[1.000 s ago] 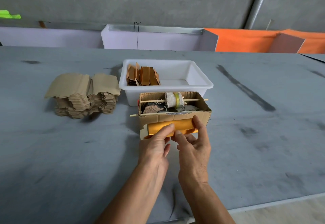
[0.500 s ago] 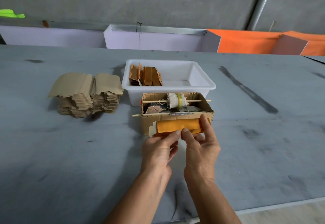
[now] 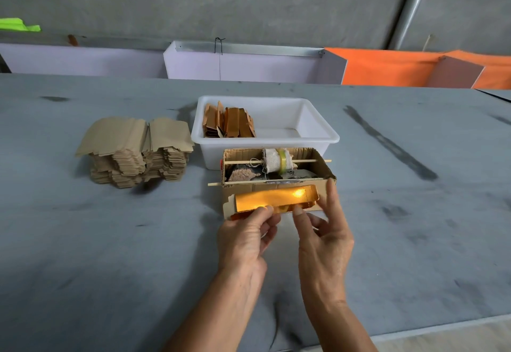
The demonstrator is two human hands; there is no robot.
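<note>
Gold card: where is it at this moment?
In the head view, centre, the gold card is held between the left hand and right hand, just nearer than the cardboard box.

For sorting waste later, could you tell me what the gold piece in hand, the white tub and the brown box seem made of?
Gold piece: probably thin card faced with shiny foil; it glares, its end flap is beige. White tub: smooth, glossy plastic, moulded rim. Brown box: matte corrugated cardboard, rough cut edges.

Shiny gold card (image 3: pixel 272 198), white tub (image 3: pixel 318 141), brown stack (image 3: pixel 132 155).
</note>
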